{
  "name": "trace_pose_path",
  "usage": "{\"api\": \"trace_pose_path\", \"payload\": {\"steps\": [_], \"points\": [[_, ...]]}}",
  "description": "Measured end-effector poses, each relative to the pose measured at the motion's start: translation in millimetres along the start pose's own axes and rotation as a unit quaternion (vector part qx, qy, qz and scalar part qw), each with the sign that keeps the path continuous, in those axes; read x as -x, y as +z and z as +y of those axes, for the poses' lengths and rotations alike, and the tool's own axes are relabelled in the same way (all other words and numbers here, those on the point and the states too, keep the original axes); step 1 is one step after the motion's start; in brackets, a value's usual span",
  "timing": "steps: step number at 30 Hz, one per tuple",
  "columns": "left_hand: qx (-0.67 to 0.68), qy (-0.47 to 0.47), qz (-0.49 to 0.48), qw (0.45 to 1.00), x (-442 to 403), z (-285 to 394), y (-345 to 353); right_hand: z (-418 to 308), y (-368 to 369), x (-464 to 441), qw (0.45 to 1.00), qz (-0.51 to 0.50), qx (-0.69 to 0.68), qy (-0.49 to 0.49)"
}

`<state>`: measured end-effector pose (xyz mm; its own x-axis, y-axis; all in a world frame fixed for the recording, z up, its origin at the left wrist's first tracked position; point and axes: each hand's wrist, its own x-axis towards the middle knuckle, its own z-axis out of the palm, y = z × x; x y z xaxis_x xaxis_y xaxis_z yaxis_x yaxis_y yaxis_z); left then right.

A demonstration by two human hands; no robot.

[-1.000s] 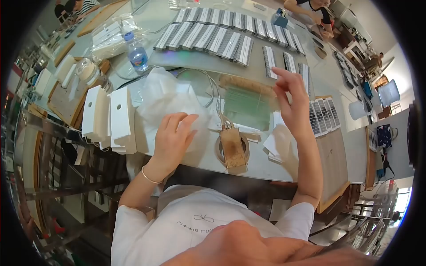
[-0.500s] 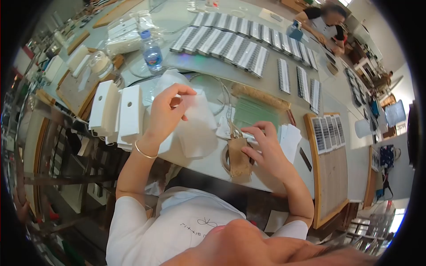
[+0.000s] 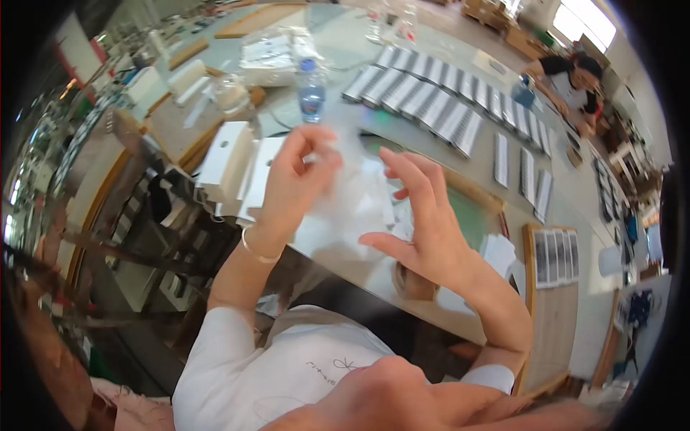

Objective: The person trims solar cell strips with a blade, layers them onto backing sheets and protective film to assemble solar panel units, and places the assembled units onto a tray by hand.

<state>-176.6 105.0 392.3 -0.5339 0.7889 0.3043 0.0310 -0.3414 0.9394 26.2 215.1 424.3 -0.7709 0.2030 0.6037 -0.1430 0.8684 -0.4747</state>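
My left hand (image 3: 296,179), with a bangle at the wrist, is pinched on the edge of a thin translucent plastic bag (image 3: 353,188). The bag hangs over the table in front of me and is smeared by motion. To its right, my right hand (image 3: 431,223) is open, thumb and fingers spread towards the bag, with nothing in them. Partly hidden under that hand lies a brown block (image 3: 415,286). Behind the hand is a stack of green sheets (image 3: 467,219). White cards (image 3: 497,251) lie right of the hand.
White boxes with round holes (image 3: 221,161) stand left of my left hand. Behind them is a water bottle (image 3: 311,100). Rows of patterned strips (image 3: 413,97) cover the far table. A wood-framed board (image 3: 550,316) is at right. Another person (image 3: 575,86) sits across the table.
My right hand has left the brown block, risen, and opened towards the bag. My left hand stays pinched on the bag, which now blurs. The head view has shifted.
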Motion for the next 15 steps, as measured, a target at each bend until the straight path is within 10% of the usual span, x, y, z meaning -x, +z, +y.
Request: {"api": "trace_pose_path", "payload": {"steps": [5,7,15], "points": [[-0.044,-0.083,-0.153,0.984,60.4,-20.5,45.1,0.1,-9.8,39.9,0.950,-0.005,-0.201,0.240],[-0.079,-0.095,-0.210,0.970,77.0,-30.1,56.9,4.1,-20.3,58.4,0.836,0.021,-0.402,0.372],[-0.089,-0.064,-0.308,0.945,124.2,-67.3,61.8,28.4,-32.5,121.3,0.895,0.004,-0.203,0.398]]}}
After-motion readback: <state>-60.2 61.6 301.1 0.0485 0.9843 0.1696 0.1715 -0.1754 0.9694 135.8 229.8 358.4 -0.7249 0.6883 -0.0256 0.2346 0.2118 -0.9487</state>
